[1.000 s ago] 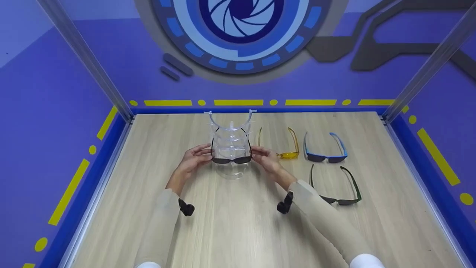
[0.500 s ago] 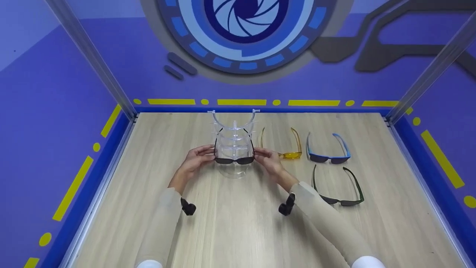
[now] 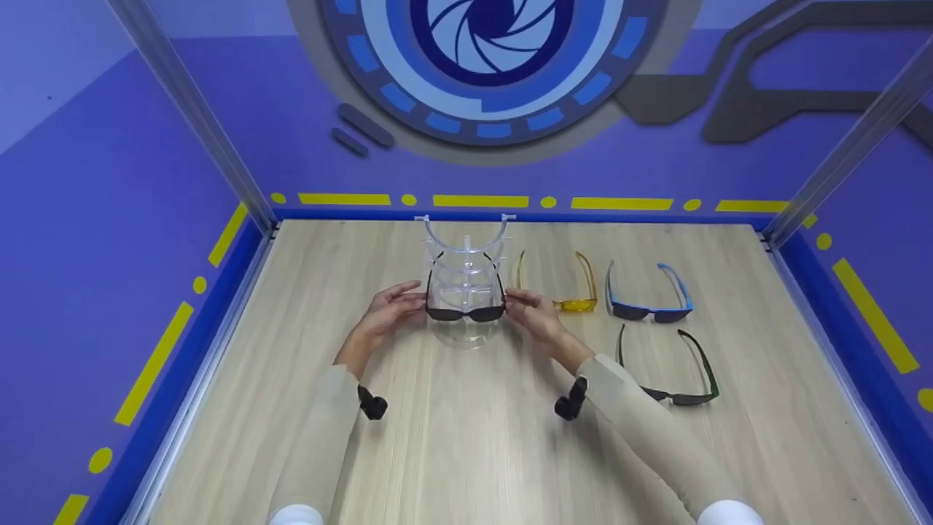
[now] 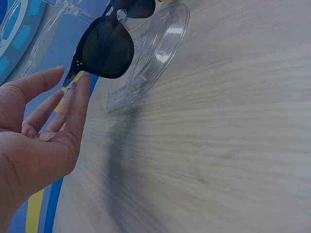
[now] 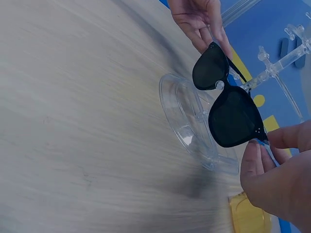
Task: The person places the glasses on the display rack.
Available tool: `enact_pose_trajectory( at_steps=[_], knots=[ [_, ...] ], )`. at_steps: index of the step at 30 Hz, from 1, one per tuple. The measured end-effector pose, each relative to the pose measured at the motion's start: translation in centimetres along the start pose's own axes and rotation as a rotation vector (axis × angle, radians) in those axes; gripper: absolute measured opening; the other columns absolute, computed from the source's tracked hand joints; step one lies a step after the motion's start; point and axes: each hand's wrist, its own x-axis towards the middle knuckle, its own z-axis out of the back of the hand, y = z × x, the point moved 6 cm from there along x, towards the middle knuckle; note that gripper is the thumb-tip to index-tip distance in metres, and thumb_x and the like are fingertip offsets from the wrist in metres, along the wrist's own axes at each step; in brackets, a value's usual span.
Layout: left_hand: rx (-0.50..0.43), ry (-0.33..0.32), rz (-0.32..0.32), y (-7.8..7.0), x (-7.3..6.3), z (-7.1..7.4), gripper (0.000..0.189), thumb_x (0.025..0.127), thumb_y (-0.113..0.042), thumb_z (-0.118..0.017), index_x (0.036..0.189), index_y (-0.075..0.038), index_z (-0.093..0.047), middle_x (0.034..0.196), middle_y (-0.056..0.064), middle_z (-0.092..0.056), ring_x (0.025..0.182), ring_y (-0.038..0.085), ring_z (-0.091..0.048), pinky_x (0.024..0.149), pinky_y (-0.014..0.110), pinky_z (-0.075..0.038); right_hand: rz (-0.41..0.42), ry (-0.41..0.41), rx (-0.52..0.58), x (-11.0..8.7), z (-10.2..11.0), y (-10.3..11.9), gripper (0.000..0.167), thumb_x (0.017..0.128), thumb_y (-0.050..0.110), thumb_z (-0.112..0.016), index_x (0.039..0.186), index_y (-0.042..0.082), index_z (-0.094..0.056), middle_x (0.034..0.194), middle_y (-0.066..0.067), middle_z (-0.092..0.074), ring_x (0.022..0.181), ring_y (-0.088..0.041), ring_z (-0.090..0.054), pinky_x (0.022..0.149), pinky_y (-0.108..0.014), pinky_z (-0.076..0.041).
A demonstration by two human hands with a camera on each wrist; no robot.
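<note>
Black sunglasses (image 3: 487,313) sit low on a clear plastic display stand (image 3: 468,249), lenses facing me. A clear nose peg shows at their bridge in the right wrist view. My left hand (image 3: 380,315) is beside the left hinge; in the left wrist view its fingers (image 4: 77,107) are fairly straight, with thumb and fingers apart around the hinge. On the other side my right hand (image 3: 541,321) pinches the right hinge between thumb and fingers. The right wrist view shows both dark lenses (image 5: 235,116) in front of the stand's curved base (image 5: 182,121).
Yellow glasses (image 3: 578,305) lie just right of the stand, close to my right hand. Farther right are blue-framed sunglasses (image 3: 651,312), with dark green-framed ones (image 3: 696,399) nearer me, partly behind my right sleeve. Blue walls (image 3: 219,146) bound the wooden table (image 3: 452,437).
The head view has shifted slightly, moving the scene rightward in it. My left fingers have spread a little at the hinge. The sunglasses stay at the same place on the stand.
</note>
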Motion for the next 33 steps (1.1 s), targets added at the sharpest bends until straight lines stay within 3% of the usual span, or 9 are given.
enact_pose_trajectory(
  at_steps=[5, 16, 20, 25, 29, 33],
  knots=[
    [0.036, -0.017, 0.003, -0.2, -0.8, 0.8, 0.055, 0.098, -0.003, -0.065, 0.15, 0.0, -0.047, 0.137, 0.022, -0.064, 0.102, 0.012, -0.073, 0.117, 0.057, -0.042, -0.023, 0.034, -0.01, -0.3, 0.6, 0.3, 0.043, 0.101, -0.001, -0.056, 0.143, -0.01, -0.05, 0.14, -0.026, -0.06, 0.108, -0.017, -0.067, 0.112, -0.04, -0.051],
    [0.107, 0.031, 0.014, 0.1, -3.6, 1.3, 0.054, 0.101, -0.011, -0.064, 0.15, 0.001, -0.046, 0.141, 0.019, -0.063, 0.105, 0.01, -0.07, 0.115, 0.055, -0.045, -0.071, 0.094, -0.004, -2.6, 2.2, 1.1, 0.046, 0.103, 0.002, -0.056, 0.146, -0.008, -0.046, 0.143, -0.024, -0.058, 0.104, -0.011, -0.068, 0.121, -0.05, -0.039],
    [0.106, 0.056, 0.026, 0.2, -4.4, 0.8, 0.054, 0.1, -0.012, -0.065, 0.149, 0.0, -0.048, 0.137, 0.016, -0.066, 0.104, 0.009, -0.07, 0.115, 0.054, -0.045, -0.095, 0.131, 0.023, -3.4, 2.9, 1.4, 0.049, 0.104, 0.004, -0.055, 0.15, -0.007, -0.043, 0.148, -0.022, -0.055, 0.105, -0.009, -0.068, 0.123, -0.05, -0.037],
    [0.097, 0.104, 0.02, 0.3, -4.9, -0.2, 0.054, 0.098, -0.012, -0.067, 0.148, 0.0, -0.049, 0.139, 0.019, -0.064, 0.108, 0.012, -0.07, 0.114, 0.053, -0.047, -0.114, 0.189, -0.014, -4.2, 4.0, 1.7, 0.05, 0.107, 0.008, -0.049, 0.154, -0.003, -0.037, 0.156, -0.024, -0.045, 0.12, -0.015, -0.064, 0.122, -0.045, -0.04],
    [0.095, 0.135, 0.006, 0.3, -5.1, -1.3, 0.054, 0.1, -0.012, -0.065, 0.148, 0.002, -0.047, 0.136, 0.018, -0.066, 0.112, 0.019, -0.07, 0.113, 0.053, -0.047, -0.126, 0.235, -0.026, -4.5, 5.0, 1.7, 0.052, 0.108, 0.011, -0.049, 0.156, -0.002, -0.034, 0.157, -0.025, -0.044, 0.13, -0.024, -0.061, 0.119, -0.043, -0.043],
    [0.077, 0.167, 0.001, 0.5, -4.9, -2.9, 0.052, 0.101, -0.012, -0.063, 0.148, 0.003, -0.047, 0.132, 0.015, -0.069, 0.111, 0.019, -0.07, 0.114, 0.056, -0.045, -0.126, 0.289, -0.031, -4.8, 6.3, 1.5, 0.055, 0.108, 0.013, -0.051, 0.156, -0.006, -0.031, 0.155, -0.024, -0.047, 0.128, -0.023, -0.062, 0.116, -0.039, -0.047]
  ],
)
